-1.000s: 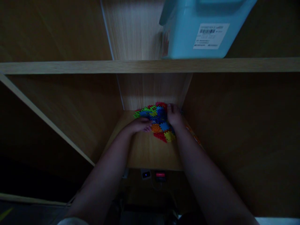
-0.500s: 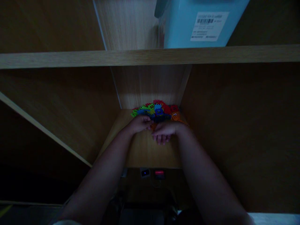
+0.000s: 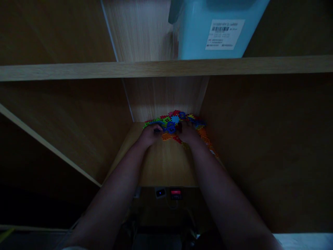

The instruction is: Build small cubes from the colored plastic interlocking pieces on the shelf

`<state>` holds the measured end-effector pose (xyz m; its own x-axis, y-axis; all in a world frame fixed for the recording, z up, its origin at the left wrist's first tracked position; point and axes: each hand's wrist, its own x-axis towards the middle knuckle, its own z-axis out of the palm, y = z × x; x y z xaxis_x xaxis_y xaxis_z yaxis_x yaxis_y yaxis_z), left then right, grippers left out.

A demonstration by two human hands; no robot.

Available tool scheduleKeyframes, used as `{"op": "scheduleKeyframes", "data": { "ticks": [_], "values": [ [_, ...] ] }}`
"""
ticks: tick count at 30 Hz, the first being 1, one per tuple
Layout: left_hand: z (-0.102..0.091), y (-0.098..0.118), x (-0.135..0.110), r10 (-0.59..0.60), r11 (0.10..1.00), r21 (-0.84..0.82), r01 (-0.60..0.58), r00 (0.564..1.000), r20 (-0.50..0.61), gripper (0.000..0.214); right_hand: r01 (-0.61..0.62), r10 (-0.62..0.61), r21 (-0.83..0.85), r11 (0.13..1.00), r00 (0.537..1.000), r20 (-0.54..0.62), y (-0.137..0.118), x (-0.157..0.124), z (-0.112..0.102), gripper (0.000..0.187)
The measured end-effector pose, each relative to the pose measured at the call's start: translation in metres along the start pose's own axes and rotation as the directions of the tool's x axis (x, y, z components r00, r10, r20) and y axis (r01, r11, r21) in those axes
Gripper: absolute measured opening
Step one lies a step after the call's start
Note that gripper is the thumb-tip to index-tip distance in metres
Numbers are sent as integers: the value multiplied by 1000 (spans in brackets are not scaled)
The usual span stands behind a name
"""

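Observation:
A heap of colourful gear-shaped plastic building pieces (image 3: 171, 127) lies at the back of the lower shelf (image 3: 166, 163). At its left front is my left hand (image 3: 151, 135), with fingers curled in and something dark between them that I cannot make out. My right hand (image 3: 189, 133) lies over the right part of the heap, fingers apart and pointing into it, and partly hides the pieces there. Orange pieces (image 3: 204, 135) trail along the right wall beside that hand. An orange piece (image 3: 166, 136) lies at the front, between the hands.
A shelf board (image 3: 145, 69) crosses above my hands. On it stands a light blue plastic bin (image 3: 192, 38) with a white label. Wooden side walls (image 3: 247, 139) enclose the compartment. Below the shelf's front edge are small devices, one with a lit red display (image 3: 176, 193).
My right hand has moved from the front of the heap back onto its right part, and its fingers have spread. Pieces there have shifted, and more orange ones show along the right wall.

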<state>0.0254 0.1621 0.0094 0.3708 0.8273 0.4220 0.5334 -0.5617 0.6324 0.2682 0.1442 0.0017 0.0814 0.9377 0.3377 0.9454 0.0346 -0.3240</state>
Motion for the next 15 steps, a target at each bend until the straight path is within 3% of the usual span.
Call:
{"op": "scheduleKeyframes", "data": {
  "ticks": [6,10,12,15],
  "values": [
    [-9,-5,1,-68,981,161,105,973,-222,28,-154,158,37,987,961,-228,-3,-1,1,68],
    [-10,-15,0,-148,952,221,212,950,-275,43,-208,216,61,976,915,-341,-8,-4,-9,59],
    [-8,-21,0,-242,923,240,302,938,-249,48,-255,266,77,964,901,-343,-7,-5,-10,58],
    [-3,-25,0,-356,881,276,384,923,-148,53,-296,306,80,952,929,-209,-2,-4,-6,64]
  ]
}}
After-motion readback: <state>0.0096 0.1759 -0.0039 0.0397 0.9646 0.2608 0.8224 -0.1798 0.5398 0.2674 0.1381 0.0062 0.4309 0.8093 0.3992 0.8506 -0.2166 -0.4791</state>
